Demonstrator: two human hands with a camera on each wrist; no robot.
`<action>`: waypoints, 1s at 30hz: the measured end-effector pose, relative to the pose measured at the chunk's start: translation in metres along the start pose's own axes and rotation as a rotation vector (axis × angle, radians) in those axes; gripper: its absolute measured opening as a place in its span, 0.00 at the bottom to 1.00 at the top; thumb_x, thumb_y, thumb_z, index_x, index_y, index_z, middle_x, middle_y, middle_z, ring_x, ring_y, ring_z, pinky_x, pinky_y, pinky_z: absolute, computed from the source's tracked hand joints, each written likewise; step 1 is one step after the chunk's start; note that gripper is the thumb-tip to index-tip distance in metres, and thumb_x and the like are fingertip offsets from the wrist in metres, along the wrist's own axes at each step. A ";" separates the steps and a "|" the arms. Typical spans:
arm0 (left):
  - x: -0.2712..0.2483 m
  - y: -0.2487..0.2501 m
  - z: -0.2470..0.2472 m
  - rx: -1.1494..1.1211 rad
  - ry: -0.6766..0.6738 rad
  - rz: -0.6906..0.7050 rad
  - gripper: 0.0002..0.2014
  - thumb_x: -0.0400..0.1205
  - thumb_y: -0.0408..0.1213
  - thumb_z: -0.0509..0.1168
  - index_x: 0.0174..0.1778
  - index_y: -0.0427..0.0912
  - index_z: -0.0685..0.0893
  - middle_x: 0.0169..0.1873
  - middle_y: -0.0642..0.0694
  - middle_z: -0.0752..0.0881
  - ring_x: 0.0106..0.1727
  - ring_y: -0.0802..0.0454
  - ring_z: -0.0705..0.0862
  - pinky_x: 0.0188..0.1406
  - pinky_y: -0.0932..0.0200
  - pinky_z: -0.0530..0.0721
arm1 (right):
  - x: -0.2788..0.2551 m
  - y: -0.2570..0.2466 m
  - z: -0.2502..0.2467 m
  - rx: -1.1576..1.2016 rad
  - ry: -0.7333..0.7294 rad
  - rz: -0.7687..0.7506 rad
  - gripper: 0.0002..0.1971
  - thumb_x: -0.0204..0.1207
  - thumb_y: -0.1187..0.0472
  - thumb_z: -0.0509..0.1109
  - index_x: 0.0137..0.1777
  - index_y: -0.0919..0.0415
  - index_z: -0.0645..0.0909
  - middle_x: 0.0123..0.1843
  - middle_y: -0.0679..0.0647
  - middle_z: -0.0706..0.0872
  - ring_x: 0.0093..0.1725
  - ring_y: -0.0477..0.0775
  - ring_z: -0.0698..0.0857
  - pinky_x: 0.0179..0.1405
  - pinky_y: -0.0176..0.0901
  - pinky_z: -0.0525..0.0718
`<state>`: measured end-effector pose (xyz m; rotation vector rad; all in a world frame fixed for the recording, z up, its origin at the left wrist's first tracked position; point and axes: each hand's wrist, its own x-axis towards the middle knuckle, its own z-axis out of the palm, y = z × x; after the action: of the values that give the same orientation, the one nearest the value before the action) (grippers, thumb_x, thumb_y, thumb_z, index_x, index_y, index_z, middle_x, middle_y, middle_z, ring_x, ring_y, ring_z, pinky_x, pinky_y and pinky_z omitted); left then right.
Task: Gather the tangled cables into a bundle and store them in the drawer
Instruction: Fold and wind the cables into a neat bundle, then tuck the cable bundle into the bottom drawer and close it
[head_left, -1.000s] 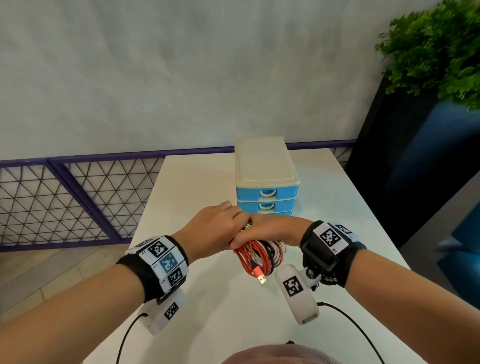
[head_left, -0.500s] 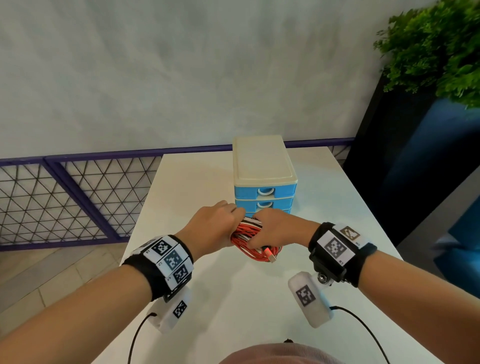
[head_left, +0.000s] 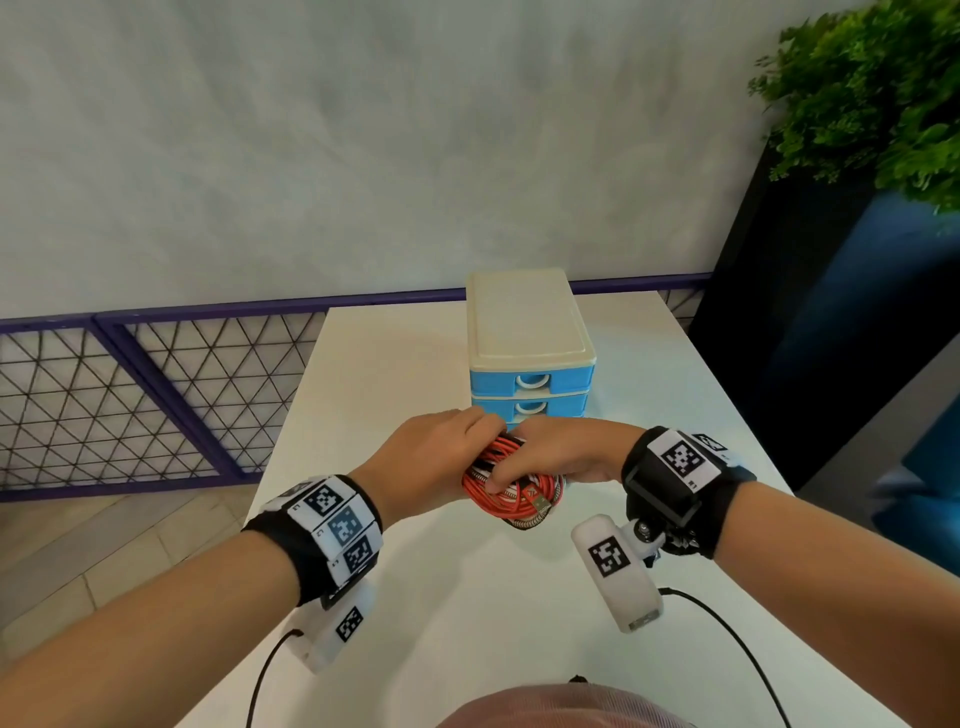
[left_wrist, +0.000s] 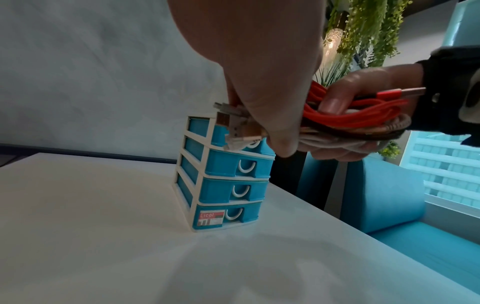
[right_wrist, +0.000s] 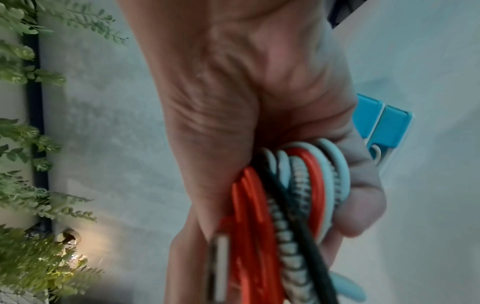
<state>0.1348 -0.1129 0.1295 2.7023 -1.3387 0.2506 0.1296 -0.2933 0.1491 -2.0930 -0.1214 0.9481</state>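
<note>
A coiled bundle of cables (head_left: 511, 493), red, white, black and braided, hangs above the white table (head_left: 395, 374) just in front of the blue drawer unit (head_left: 530, 364). My left hand (head_left: 441, 462) pinches the plug ends of the cable bundle (left_wrist: 350, 121) on its left side. My right hand (head_left: 561, 457) grips the loops of the cable bundle (right_wrist: 291, 205) from the right, fingers curled round them. The drawer unit (left_wrist: 228, 176) has several blue drawers with white handles, all closed. A USB plug sticks out of the coil toward me.
A purple mesh railing (head_left: 156, 395) runs along the table's far and left side. A dark planter with green leaves (head_left: 872, 93) stands at the right, beside blue seating (left_wrist: 405, 216). Thin black wires trail from my wrist cameras over the near table.
The bundle has turned from hanging upright to lying flatter and has moved a little forward toward the drawer unit. Both hands keep hold of it.
</note>
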 end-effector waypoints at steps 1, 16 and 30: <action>0.000 0.000 -0.001 -0.003 -0.037 -0.010 0.18 0.73 0.52 0.65 0.53 0.46 0.75 0.44 0.49 0.83 0.39 0.48 0.84 0.30 0.55 0.81 | 0.000 0.001 0.001 0.027 -0.037 0.010 0.23 0.72 0.58 0.78 0.67 0.62 0.80 0.60 0.63 0.88 0.60 0.61 0.88 0.63 0.58 0.85; 0.032 -0.020 -0.004 -0.462 -0.644 -0.537 0.11 0.66 0.41 0.71 0.42 0.45 0.81 0.33 0.41 0.90 0.28 0.48 0.85 0.28 0.61 0.81 | -0.013 0.013 0.021 -1.051 0.481 -0.301 0.55 0.65 0.28 0.71 0.84 0.60 0.55 0.80 0.57 0.68 0.81 0.61 0.65 0.79 0.64 0.63; 0.019 0.016 0.005 -0.839 -0.856 -0.536 0.05 0.70 0.34 0.67 0.41 0.41 0.80 0.31 0.41 0.86 0.24 0.52 0.80 0.22 0.66 0.77 | 0.005 0.060 0.019 -0.921 0.419 -0.642 0.21 0.62 0.58 0.77 0.56 0.60 0.82 0.42 0.55 0.89 0.38 0.61 0.87 0.31 0.48 0.84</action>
<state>0.1342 -0.1384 0.1287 2.2640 -0.5014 -1.3040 0.1076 -0.3190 0.0961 -2.7254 -1.1036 0.0083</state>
